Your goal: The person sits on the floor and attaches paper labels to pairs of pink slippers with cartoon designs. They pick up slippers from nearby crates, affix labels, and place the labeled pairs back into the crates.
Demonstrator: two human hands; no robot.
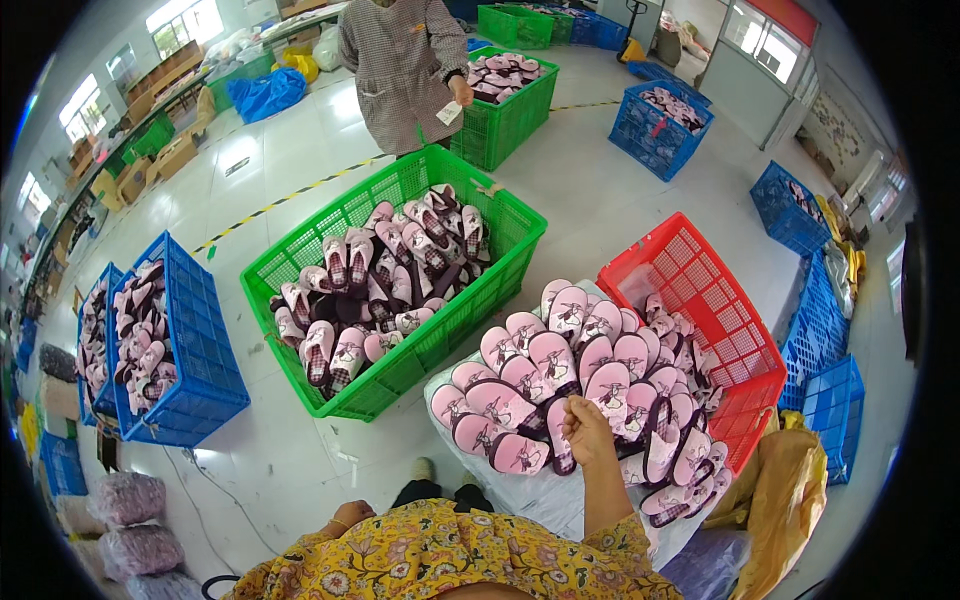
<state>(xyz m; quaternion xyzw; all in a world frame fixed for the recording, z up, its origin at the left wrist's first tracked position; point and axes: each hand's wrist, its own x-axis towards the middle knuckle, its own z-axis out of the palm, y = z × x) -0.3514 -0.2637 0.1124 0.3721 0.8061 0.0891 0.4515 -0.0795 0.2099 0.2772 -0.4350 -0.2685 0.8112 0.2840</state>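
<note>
Pink slippers [560, 370] with a small dark figure print lie in rows on a white-covered surface [520, 495] in front of me. My right hand [588, 428] reaches into the near edge of the pile, with its fingers curled around one pink slipper [557, 443]. My left hand [350, 515] stays low at my side, against my yellow flowered top. Only its back shows, and nothing is visible in it.
A red crate [700, 262] behind the pile holds more pink slippers. A green crate [400, 192] of checked slippers stands on the floor to the left, with blue crates [200, 340] beyond. A person in a checked smock [400, 70] stands by another green crate [510, 115]. A yellow bag [790, 480] is at my right.
</note>
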